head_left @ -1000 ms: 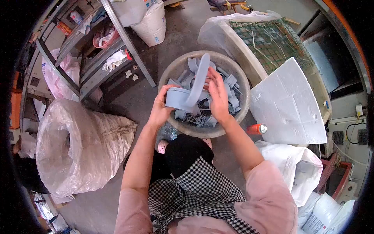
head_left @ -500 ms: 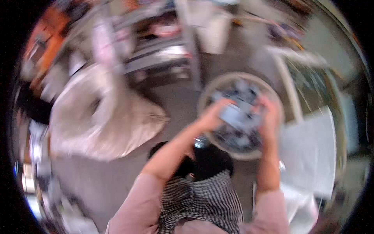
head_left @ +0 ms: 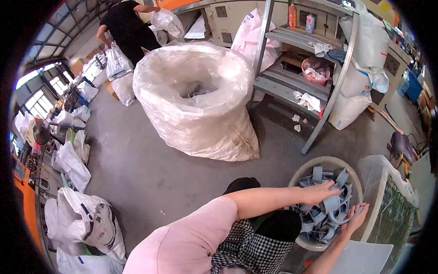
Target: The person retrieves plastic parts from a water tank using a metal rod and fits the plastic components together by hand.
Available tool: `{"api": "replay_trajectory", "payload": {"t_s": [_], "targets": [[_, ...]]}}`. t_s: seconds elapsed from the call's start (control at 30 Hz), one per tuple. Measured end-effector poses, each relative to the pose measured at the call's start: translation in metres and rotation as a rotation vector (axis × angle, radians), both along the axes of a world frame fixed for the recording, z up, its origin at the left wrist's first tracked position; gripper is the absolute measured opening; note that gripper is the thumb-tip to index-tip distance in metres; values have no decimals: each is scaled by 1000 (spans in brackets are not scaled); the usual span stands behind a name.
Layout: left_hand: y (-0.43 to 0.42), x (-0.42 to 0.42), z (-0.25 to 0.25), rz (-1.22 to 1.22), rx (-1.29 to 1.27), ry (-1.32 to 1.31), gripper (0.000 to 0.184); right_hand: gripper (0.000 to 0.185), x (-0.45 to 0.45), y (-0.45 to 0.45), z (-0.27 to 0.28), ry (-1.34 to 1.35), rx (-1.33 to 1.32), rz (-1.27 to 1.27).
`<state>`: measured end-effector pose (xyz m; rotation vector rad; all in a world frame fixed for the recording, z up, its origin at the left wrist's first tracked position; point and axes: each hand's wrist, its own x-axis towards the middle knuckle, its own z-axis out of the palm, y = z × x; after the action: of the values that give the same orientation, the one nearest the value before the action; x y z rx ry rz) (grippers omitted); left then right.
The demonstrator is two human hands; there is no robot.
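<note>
A round beige basin (head_left: 315,165) at the lower right holds a heap of curved grey plastic parts (head_left: 314,218). My left hand (head_left: 321,192) reaches over the heap, its fingers closed on a grey plastic part (head_left: 332,203). At the basin's right side, my right hand (head_left: 355,220) has its thumb and fingers closed on the lower end of a grey plastic piece. Whether both hands grip the same piece, I cannot tell.
A large translucent plastic sack (head_left: 200,123) stands open ahead, with grey pieces inside. Metal steps (head_left: 292,89) rise behind it. White sacks (head_left: 98,223) line the left. At the upper left a person in black (head_left: 123,27) handles white bags. A glass-like panel (head_left: 392,205) borders the basin's right.
My view has swung left and up, so the basin now sits lower right and the sack nearer the middle. Both hands remain at the basin; the earlier frame is blurred.
</note>
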<state>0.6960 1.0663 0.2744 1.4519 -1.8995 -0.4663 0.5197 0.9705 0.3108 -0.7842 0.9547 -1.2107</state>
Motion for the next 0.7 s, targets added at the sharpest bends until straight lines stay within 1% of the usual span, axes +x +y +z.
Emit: {"api": "replay_trajectory", "payload": {"t_s": [0.1, 0.17, 0.27, 0.3, 0.33, 0.4, 0.43, 0.5, 0.53, 0.57, 0.6, 0.63, 0.67, 0.7], "targets": [[4, 1, 3, 1, 5, -8, 68, 27, -5, -6, -5, -55, 40, 1], [7, 5, 10, -1, -28, -14, 68, 28, -10, -12, -17, -59, 18, 11], [11, 8, 22, -2, -43, -27, 68, 30, -13, -5, -12, -72, 8, 61], [13, 9, 28, 1, -25, -34, 69, 34, -10, 1, -3, -82, 21, 101], [16, 10, 34, 5, -36, -40, 69, 34, -6, 9, 4, -86, 10, 106], [30, 12, 48, 56, -42, -84, 69, 48, 4, 26, 19, 17, -27, 45], [38, 16, 56, 61, -50, -90, 69, 59, -4, 20, 10, -5, -24, 145], [53, 24, 72, 92, 35, -97, 69, 59, -4, 20, 0, -59, 2, 146], [58, 29, 74, 98, 25, -99, 69, 58, -6, 20, -5, -105, 39, 142], [63, 38, 71, 157, -18, -56, 69, 58, -14, 18, -16, -67, 7, 201], [69, 47, 69, 216, -60, -14, 70, 58, -19, 16, -27, -69, -2, 208], [76, 57, 71, 222, -41, 78, 70, 56, -22, 15, -36, -21, 28, 219], [81, 69, 66, 249, -102, 143, 69, 55, -25, 14, -46, 26, 60, 231], [86, 79, 62, 288, -162, 201, 68, 48, -24, 17, -50, 106, 64, 202]]}}
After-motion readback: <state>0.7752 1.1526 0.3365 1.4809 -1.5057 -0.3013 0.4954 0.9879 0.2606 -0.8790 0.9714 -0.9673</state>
